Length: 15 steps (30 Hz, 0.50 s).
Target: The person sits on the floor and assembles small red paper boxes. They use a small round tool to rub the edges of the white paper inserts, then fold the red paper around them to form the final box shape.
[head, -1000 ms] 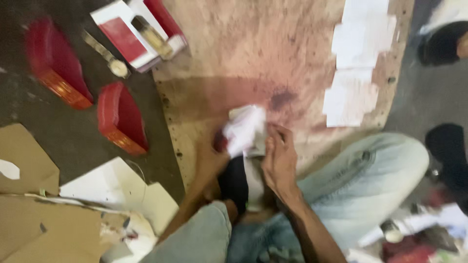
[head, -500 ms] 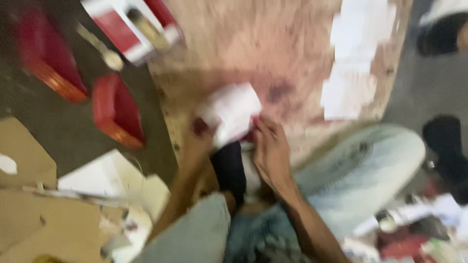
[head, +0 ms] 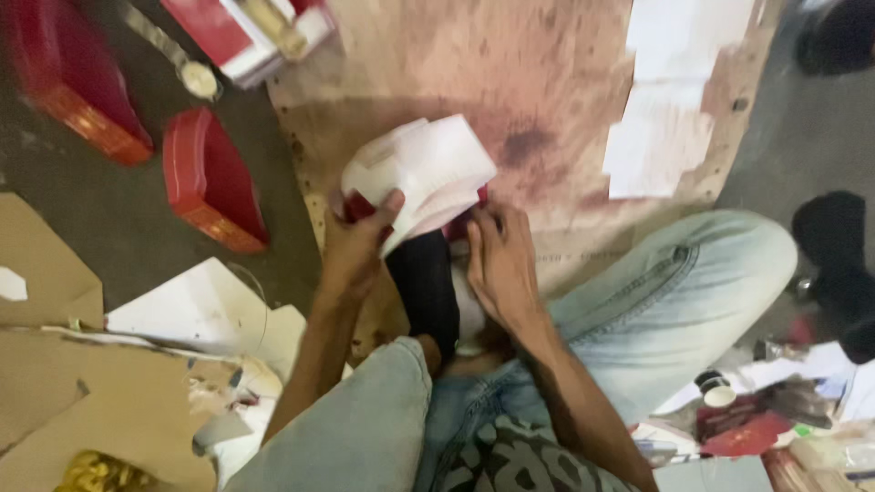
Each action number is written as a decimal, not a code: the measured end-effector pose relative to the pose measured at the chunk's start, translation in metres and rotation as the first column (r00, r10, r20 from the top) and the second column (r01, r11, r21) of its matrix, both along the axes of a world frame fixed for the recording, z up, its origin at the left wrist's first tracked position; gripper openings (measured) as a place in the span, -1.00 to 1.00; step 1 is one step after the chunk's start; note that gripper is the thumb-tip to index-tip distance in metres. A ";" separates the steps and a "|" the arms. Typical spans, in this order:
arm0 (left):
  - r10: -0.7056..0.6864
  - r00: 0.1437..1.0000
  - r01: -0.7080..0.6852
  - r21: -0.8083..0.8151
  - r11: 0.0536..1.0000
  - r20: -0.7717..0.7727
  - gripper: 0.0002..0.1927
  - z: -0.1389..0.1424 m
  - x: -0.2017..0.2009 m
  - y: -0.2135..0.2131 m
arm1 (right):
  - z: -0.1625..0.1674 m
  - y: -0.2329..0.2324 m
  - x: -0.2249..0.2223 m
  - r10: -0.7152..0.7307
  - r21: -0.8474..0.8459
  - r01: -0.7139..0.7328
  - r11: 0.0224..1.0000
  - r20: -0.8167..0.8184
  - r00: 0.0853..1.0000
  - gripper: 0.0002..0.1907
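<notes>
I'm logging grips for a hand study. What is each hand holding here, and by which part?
The left hand grips a white and red box piece by its lower left edge, thumb on top. The right hand touches its lower right edge; whether it grips cannot be told.

Whole frame motion-blurred; we cannot make out the surface of the white stack (head: 428,173). Left hand (head: 354,244) covers its lower left corner; right hand (head: 499,264) hides the red piece beneath. Upper left, red tray (head: 68,87) and red-and-white box (head: 241,32) are cut off by the edge. Lower right clutter (head: 775,428) is too small to tell apart.
</notes>
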<state>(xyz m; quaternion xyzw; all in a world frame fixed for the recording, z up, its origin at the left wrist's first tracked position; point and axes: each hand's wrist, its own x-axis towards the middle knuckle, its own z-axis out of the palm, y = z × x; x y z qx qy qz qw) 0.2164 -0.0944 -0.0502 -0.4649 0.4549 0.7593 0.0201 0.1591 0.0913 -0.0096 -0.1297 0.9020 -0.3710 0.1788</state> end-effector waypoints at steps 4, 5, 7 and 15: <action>-0.482 0.872 0.455 -0.499 0.738 0.083 -0.49 -0.001 0.001 0.013 | -0.002 -0.001 -0.007 -0.071 -0.025 0.071 0.997 -0.012 0.997 -0.72; -0.388 0.921 0.327 -0.476 0.816 -0.033 -0.49 -0.003 0.002 0.009 | -0.001 -0.001 -0.006 -0.083 -0.016 0.083 0.996 0.019 0.996 -0.72; -0.037 0.990 0.026 -0.084 0.996 -0.137 -0.51 -0.007 0.007 0.006 | 0.000 0.001 -0.004 0.025 0.111 -0.028 0.993 0.024 0.999 -0.75; -0.337 0.890 0.358 -0.013 0.934 0.307 -0.53 -0.007 0.006 -0.004 | 0.000 0.002 0.002 0.007 -0.020 -0.006 1.000 0.037 0.999 -0.69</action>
